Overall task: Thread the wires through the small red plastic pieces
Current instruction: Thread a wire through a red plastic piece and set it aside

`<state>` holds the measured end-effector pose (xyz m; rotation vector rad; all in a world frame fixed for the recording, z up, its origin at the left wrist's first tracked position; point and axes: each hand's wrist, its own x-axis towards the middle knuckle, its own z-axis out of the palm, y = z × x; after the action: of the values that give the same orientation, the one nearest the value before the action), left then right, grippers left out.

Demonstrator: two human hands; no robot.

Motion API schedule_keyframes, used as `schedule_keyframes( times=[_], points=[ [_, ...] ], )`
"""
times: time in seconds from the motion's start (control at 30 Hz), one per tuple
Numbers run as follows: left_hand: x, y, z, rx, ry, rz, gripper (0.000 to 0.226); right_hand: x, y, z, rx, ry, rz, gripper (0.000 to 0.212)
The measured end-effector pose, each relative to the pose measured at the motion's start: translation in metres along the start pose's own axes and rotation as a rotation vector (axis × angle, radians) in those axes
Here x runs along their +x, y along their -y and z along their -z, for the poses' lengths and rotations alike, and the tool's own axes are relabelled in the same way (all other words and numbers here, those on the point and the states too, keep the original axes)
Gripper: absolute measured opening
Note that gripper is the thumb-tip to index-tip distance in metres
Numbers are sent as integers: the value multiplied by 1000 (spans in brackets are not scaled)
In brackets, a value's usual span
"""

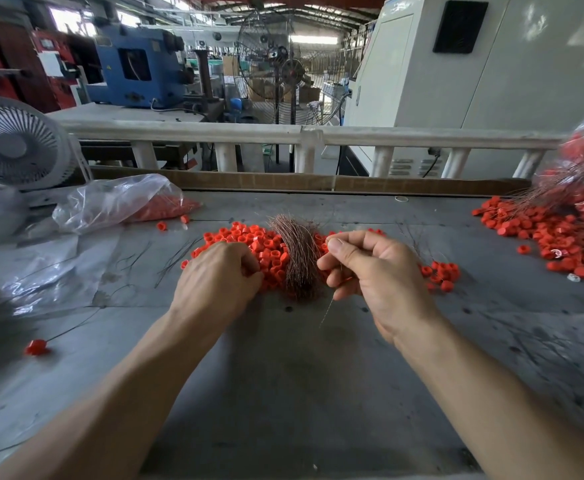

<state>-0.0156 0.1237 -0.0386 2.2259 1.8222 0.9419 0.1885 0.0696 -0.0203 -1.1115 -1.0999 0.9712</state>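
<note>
My right hand (370, 271) pinches a single thin wire (328, 308) just right of the wire bundle (299, 258). My left hand (219, 277), just left of the bundle, has fingers curled into the heap of red pieces (259, 242); whether it holds one I cannot tell. Far right of the bundle lies a threaded pile (560, 230); far left, a plastic bag (121, 199).

Coppery wire bundle (299, 261) lies across a heap of small red plastic pieces (266, 247), possibly tubular.
</note>
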Motion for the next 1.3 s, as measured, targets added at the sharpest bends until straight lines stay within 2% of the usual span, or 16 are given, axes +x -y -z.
schedule_keyframes(
  times=[0.27, 0.43, 0.53, 0.73, 1.3],
  points=[
    [-3, -9, 9, -84, -23, -22, 15, 0, -4, -1, -61, 42, 6, 8],
    [-7, -26, 12, -392, -56, -80, 17, -1, -4, -2, -75, 78, 34, 9],
    [-10, -33, 11, -592, -1, -98, 17, -2, -4, -4, -83, 96, 57, 9],
    [-14, -37, 10, -773, 41, -121, 18, -2, -4, -6, -69, 124, 116, 11],
    [-16, -41, 11, -1096, 170, -134, 33, -4, -4, -6, -121, 92, 187, 7]
  ],
)
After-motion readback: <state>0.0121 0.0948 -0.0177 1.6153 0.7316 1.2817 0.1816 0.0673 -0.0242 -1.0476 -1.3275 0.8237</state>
